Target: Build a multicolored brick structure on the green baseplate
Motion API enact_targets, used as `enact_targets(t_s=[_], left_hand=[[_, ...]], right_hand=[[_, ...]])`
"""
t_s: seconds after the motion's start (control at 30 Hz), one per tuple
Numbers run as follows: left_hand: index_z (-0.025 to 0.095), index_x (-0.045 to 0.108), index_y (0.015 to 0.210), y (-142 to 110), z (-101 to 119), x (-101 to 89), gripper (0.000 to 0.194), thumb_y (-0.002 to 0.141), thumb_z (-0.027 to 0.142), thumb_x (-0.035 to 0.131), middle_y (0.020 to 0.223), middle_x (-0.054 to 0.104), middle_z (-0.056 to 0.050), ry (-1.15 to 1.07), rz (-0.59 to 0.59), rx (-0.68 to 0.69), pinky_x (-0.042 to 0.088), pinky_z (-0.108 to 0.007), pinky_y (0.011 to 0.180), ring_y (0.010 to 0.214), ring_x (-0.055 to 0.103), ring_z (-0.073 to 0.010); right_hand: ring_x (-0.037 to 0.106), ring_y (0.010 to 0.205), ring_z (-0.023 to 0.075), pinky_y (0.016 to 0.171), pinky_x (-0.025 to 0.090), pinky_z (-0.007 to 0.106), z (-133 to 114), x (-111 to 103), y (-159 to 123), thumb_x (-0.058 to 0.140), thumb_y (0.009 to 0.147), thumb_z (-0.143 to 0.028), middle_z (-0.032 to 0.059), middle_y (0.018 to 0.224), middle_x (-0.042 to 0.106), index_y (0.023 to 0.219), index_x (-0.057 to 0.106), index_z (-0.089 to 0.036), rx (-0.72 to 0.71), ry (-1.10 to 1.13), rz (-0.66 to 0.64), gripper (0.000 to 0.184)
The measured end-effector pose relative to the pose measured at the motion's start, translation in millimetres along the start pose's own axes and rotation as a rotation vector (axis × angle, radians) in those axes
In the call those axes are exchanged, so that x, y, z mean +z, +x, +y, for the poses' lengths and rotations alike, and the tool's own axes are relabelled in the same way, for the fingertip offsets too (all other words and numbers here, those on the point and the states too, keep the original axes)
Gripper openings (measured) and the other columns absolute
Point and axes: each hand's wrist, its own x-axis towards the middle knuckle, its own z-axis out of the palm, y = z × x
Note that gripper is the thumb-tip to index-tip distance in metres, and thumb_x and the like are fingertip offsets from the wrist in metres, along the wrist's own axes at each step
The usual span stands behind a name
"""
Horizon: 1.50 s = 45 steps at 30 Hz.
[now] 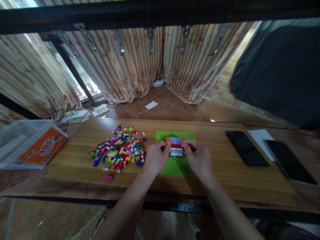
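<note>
Fingers [162,144] of the left hand [154,158] are drawn narrow, thumb close to index, holding the left edge of a small brick panel [176,146]. I see the right hand [200,158] mirroring it, its thumb and index pinched at the panel's right edge. The panel, between the two hands, is built in bands: orange and light blue on the far side, red across the middle, white and pale blue nearer. It is over the green studded baseplate [172,169]; I cannot tell whether it is pressed onto the studs or held just above them.

The baseplate lies flat on a wood-grain tabletop [82,173]. To the left, near the left hand, I have a loose spread of bricks [125,146] in many colours, with one magenta brick [109,177] apart on the near side. At the far left end sits a clear plastic box [15,150] with an orange label [43,146].

To the right, well apart from the right hand, I see two black phone-like slabs [247,148], with a white sheet of paper [261,140] between them. Beyond the tabletop are a brown tiled floor [172,108] and striped curtains [140,66]; a dark cloth [277,70] hangs at the far right.
</note>
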Motion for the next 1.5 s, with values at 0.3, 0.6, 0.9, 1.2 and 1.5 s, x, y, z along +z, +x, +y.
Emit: enact_targets(t_s=[0.3,0.6,0.9,1.2,1.5], left_hand=[[0.017,0.064,0.065,8,-11,12.4,0.026,0.080,0.038,0.060,0.045,0.049,0.006,-0.439,-0.008,-0.282,0.031,-0.021,0.044,0.041,0.044,-0.0094],[0.016,0.065,0.062,6,-9,12.5,0.030,0.081,0.039,0.061,0.048,0.057,0.002,-0.278,0.032,-0.208,0.035,-0.022,0.047,0.047,0.054,-0.0118],[0.017,0.068,0.072,1,-6,9.8,0.022,0.087,0.029,0.056,0.062,0.068,-0.001,-0.138,0.071,-0.124,0.044,-0.023,0.055,0.058,0.064,-0.0140],[0.017,0.070,0.084,-1,-7,3.8,0.013,0.083,0.017,0.056,0.074,0.073,-0.003,-0.165,0.019,-0.045,0.051,-0.025,0.066,0.068,0.068,-0.0151],[0.017,0.070,0.086,0,-6,4.9,0.016,0.076,0.008,0.061,0.081,0.075,-0.003,-0.267,0.010,-0.050,0.055,-0.026,0.070,0.072,0.069,-0.0149]], right_hand=[[0.069,0.074,0.0221,0.073,0.053,0.035,2,0,0,0.055,0.086,-0.040,0.0058,0.087,0.077,0.088,0.075,-0.021,0.003,-0.002,-0.003,0.028],[0.069,0.075,0.0214,0.073,0.052,0.034,1,-1,-1,0.054,0.085,-0.040,0.0067,0.086,0.077,0.089,0.075,-0.020,-0.017,-0.026,-0.003,0.029],[0.070,0.077,0.0217,0.075,0.052,0.035,1,-1,-1,0.053,0.086,-0.039,0.0061,0.089,0.077,0.090,0.075,-0.021,-0.021,-0.043,-0.007,0.029],[0.070,0.077,0.0214,0.073,0.052,0.033,-2,-1,-1,0.054,0.087,-0.038,0.0063,0.088,0.077,0.089,0.075,-0.020,-0.031,-0.054,-0.005,0.028],[0.070,0.077,0.0220,0.074,0.053,0.034,-1,-2,-2,0.053,0.087,-0.040,0.0055,0.088,0.077,0.089,0.075,-0.021,-0.042,-0.061,-0.005,0.029]])
